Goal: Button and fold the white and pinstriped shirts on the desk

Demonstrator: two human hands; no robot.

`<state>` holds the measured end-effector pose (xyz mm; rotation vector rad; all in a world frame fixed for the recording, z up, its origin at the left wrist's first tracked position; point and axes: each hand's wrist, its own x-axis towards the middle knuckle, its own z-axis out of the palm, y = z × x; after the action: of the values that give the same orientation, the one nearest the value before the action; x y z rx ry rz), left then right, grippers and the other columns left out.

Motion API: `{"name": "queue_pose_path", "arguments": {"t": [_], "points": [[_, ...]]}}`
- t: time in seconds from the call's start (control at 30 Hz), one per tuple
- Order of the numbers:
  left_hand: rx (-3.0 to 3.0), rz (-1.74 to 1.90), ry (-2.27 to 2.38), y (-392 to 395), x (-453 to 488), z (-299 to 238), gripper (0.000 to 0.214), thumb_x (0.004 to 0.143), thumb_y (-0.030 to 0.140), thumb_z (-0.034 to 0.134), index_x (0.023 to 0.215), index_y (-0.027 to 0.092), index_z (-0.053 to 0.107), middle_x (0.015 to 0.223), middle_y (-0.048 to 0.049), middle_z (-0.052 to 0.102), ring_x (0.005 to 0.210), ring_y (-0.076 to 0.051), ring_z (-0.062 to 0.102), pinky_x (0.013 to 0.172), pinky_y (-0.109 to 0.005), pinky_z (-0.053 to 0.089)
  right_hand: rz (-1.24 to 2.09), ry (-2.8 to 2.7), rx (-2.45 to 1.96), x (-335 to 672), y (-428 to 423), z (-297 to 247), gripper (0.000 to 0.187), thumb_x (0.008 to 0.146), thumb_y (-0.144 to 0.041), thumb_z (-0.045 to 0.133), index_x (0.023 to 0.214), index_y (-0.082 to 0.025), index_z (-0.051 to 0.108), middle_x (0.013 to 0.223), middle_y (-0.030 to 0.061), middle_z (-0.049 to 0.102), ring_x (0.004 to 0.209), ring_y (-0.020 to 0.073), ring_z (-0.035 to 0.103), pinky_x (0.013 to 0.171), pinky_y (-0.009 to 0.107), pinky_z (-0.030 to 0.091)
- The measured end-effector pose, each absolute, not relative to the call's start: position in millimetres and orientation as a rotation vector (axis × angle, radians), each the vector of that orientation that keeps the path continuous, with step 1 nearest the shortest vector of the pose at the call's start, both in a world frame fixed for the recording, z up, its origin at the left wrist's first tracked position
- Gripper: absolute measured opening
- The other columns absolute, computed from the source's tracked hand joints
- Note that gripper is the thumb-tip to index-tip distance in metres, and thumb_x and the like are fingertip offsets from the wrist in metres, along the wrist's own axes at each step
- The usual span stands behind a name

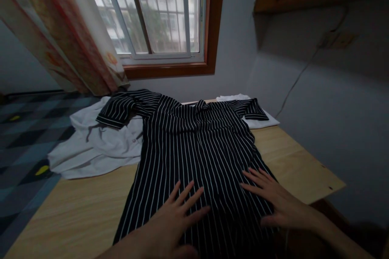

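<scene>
The head view shows a wide, flat desk of pale wood with a long black cloth shirt with thin white stripes spread on it, its long way pointing straight ahead, one sleeve on a crumpled white cloth. The bare left hand is over the shirt's near middle, the bare right hand by its right edge. Each grip is spread apart, holding nothing; I can't tell if the palms press down.

The pale wood-grain surface shows a small dark mark near its 3 o'clock corner. A striped garment lies spread over its middle, neckline toward 12 o'clock. Rumpled white cloth lies at 10 o'clock, a flatter white piece at 1 o'clock, each partly under a sleeve.
</scene>
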<state>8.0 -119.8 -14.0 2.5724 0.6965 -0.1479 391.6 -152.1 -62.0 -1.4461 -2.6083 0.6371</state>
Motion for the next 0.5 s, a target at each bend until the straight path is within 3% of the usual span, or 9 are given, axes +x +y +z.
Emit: {"name": "queue_pose_path", "arguments": {"t": [0.13, 0.2, 0.37, 0.5], "points": [[2.396, -0.211, 0.546, -117, 4, 21, 0.071, 0.088, 0.047, 0.056, 0.149, 0.042, 0.021, 0.158, 0.0017, 0.018, 0.143, -0.029, 0.027, 0.112, -0.048, 0.034, 0.998, -2.543, -1.422, 404, -155, -38, 0.062, 0.082, -0.063, 0.058, 0.137, -0.036, 0.050, 0.153, 0.0044, 0.036, 0.139, 0.0313, 0.034, 0.112, 0.056, 0.030], [2.401, -0.158, 0.605, -99, 1, 26, 0.067, 0.090, 0.048, 0.053, 0.149, 0.042, 0.022, 0.157, 0.0021, 0.022, 0.140, -0.025, 0.034, 0.111, -0.043, 0.037, 0.966, -2.468, -1.530, 407, -146, -31, 0.054, 0.086, -0.060, 0.054, 0.134, -0.036, 0.054, 0.149, 0.0048, 0.042, 0.135, 0.0299, 0.041, 0.110, 0.053, 0.035], [2.697, -0.040, 1.063, -45, -5, -13, 0.067, 0.089, 0.063, 0.044, 0.148, 0.036, 0.028, 0.159, -0.0033, 0.017, 0.146, -0.036, 0.010, 0.113, -0.065, 0.010, 0.387, -2.382, -1.628, 392, -109, -45, 0.069, 0.087, -0.057, 0.054, 0.148, -0.030, 0.033, 0.158, 0.0057, 0.023, 0.144, 0.0295, 0.022, 0.116, 0.053, 0.023], [2.754, -0.134, 1.099, -35, -12, -37, 0.073, 0.087, 0.069, 0.039, 0.150, 0.037, 0.021, 0.159, -0.0060, 0.014, 0.145, -0.039, 0.007, 0.111, -0.068, 0.012, 0.296, -2.506, -1.608, 382, -100, -67, 0.070, 0.088, -0.056, 0.053, 0.150, -0.034, 0.026, 0.159, 0.0037, 0.020, 0.146, 0.0299, 0.017, 0.116, 0.056, 0.020]]}}
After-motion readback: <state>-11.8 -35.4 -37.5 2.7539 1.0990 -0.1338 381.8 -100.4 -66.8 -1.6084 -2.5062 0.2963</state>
